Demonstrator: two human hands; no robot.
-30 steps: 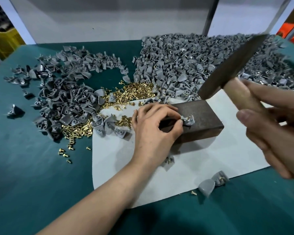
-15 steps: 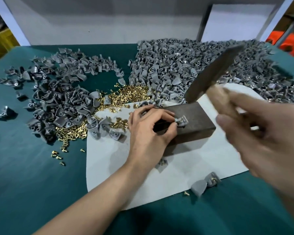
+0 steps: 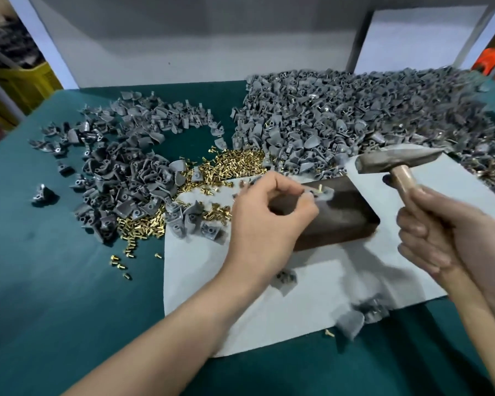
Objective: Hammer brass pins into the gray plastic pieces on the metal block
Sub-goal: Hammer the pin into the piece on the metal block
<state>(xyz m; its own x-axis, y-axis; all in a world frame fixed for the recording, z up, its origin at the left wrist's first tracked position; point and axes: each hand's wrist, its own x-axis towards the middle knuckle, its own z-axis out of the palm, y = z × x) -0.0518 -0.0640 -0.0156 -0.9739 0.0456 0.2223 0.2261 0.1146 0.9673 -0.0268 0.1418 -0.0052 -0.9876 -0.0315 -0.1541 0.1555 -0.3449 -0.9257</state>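
Brass pin (image 3: 320,187) is seen standing upright in a gray plastic piece (image 3: 325,193), which is set at the far edge of the top of the dark metal block (image 3: 343,218). The piece is pinched at its left side by the left hand (image 3: 269,221), thumb and forefinger curled in on it, with the other fingers bent loosely over the block's left end. The block itself is laid on a white sheet (image 3: 312,310) spread over the green table cover (image 3: 55,281).

The hammer (image 3: 397,161) is gripped by the right hand (image 3: 440,232), all fingers wrapped tight round the wooden handle a little below the head. The steel head is held up in the air, beyond and to the right of the pin, clear of the block, and it's a bit blurred.

Pretty messy bench otherwise. A huge heap of gray pieces (image 3: 355,118) is piled along the back right, and a looser spread (image 3: 126,172) is strewn on the left. A drift of loose brass pins (image 3: 229,164) is spilled between the two and down past the sheet's left edge, with a few strays (image 3: 120,264) left out on the green. A couple of gray pieces (image 3: 355,321) are dropped at the sheet's near edge with a single pin (image 3: 329,333) just beside them, and another piece (image 3: 285,278) is partly hidden beside the left wrist. A yellow crate (image 3: 26,78) can be made out off the table at the far left.
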